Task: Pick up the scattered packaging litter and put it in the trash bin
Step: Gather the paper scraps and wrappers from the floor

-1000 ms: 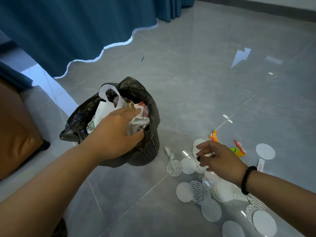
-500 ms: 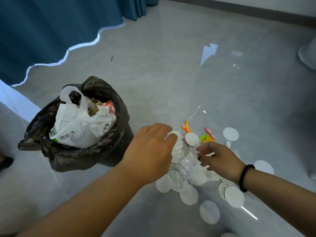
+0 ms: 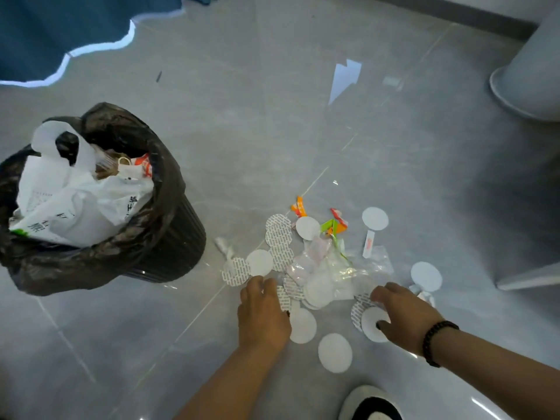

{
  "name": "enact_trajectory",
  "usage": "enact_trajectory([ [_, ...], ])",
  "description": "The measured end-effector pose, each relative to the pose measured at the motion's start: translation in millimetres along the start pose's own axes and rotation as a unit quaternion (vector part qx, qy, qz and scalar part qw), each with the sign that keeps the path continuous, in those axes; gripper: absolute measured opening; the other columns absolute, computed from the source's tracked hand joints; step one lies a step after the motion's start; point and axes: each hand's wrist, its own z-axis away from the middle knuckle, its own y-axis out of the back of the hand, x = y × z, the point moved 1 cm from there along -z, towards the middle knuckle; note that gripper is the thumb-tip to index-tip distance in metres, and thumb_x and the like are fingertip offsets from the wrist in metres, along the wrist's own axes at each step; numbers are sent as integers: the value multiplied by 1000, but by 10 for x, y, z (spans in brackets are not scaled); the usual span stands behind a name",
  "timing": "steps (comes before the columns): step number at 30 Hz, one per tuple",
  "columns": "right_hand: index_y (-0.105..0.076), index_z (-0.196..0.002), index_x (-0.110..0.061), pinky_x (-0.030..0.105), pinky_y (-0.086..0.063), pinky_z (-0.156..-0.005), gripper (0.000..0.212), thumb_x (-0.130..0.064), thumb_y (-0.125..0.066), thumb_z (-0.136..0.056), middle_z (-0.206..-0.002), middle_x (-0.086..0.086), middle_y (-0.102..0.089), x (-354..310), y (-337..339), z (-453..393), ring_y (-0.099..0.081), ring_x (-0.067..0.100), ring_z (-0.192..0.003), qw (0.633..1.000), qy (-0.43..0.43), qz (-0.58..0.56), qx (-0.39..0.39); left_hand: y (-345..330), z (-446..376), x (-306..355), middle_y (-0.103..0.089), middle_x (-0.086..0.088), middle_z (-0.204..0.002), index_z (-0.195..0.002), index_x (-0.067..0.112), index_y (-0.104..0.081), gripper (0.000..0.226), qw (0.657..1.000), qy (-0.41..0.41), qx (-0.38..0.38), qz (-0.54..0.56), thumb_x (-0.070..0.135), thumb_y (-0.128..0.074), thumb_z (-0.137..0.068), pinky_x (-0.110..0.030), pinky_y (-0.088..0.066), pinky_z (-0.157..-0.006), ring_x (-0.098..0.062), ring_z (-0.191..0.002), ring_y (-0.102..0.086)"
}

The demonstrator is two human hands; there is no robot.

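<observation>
1. We saw the packaging litter (image 3: 315,262) spread over the grey tiled floor (image 3: 303,116), just right of the trash bin (image 3: 169,247). It was mostly white round seal liners, some plain and some printed with a fine grey pattern, mixed with crumpled clear plastic wrap (image 3: 357,268), an orange wrapper scrap (image 3: 298,206) and a green and red wrapper scrap (image 3: 333,224) at the far edge.
2. A narrow white strip with red print (image 3: 368,242) lay just beyond the clear plastic.
3. The left hand (image 3: 263,316) rested palm down at the near left edge of the pile, its fingers curled onto the patterned discs; we could not tell whether it gripped any.
4. The right hand (image 3: 406,316), with a black bead bracelet (image 3: 436,341) on its wrist, lay over a plain white disc (image 3: 371,325) at the near right, thumb tip touching that disc; whether it pinched the disc was unclear to us.
5. The trash bin was dark and ribbed, lined with a black bag (image 3: 100,265) and stuffed to the top with a white plastic bag (image 3: 78,204) and other waste.
6. A blue curtain (image 3: 60,22) hung at far left.
</observation>
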Motion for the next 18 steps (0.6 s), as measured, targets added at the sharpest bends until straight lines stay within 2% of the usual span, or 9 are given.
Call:
enact_trajectory([
  [4, -40, -130, -27, 27, -43, -95, 52, -35, -61, -83, -128, -5, -46, 154, -170, 36, -46, 17, -120, 1000, 1, 24, 1, -93, 35, -126, -25, -1, -151, -142, 27, -34, 66, 1000, -3, 26, -5, 29, -66, -84, -32, -28, -108, -22, -138, -23],
  [6, -37, -132, -28, 27, -44, -94, 56, -37, -62, -83, -129, -5, -44, 158, -218, 54, -45, 17, -120, 1000, 3, 24, 14, -101, 39, -219, -33, -1, -148, -140, 27, -38, 65, 999, 4, 30, 10, 26, -69, -83, -34, -33, -105, -22, -134, -30],
  [9, -37, -133, -26, 26, -44, -94, 56, -39, -62, -84, -130, -4, -41, 126, -282, 42, -44, 17, -120, 999, 21, 33, 30, -114, 38, -295, -45, 1, -136, -137, 27, -45, 62, 998, 4, 30, 54, 22, -72, -81, -29, -37, -99, -19, -124, -38],
  [13, -39, -126, -23, 27, -45, -89, 53, -34, -65, -81, -126, -3, -40, 88, -279, -10, -44, 18, -117, 999, 16, 23, 24, -144, 34, -256, -47, 1, -133, -137, 27, -46, 60, 997, -10, 25, 71, 24, -70, -83, -28, -39, -97, -18, -124, -38],
  [15, -40, -121, -21, 27, -45, -87, 51, -30, -67, -79, -123, -1, -39, 77, -264, -42, -44, 19, -115, 1000, 9, 18, 20, -156, 26, -233, -46, 2, -132, -139, 29, -42, 62, 998, -14, 17, 58, 30, -69, -83, -28, -39, -97, -17, -124, -38],
  [18, -40, -117, -19, 28, -45, -84, 50, -25, -68, -77, -120, 0, -40, 71, -273, -66, -45, 20, -112, 1000, 11, 13, 20, -150, 2, -206, -40, 1, -128, -146, 34, -27, 73, 1000, -19, -19, 14, 36, -66, -83, -28, -39, -99, -19, -123, -36],
])
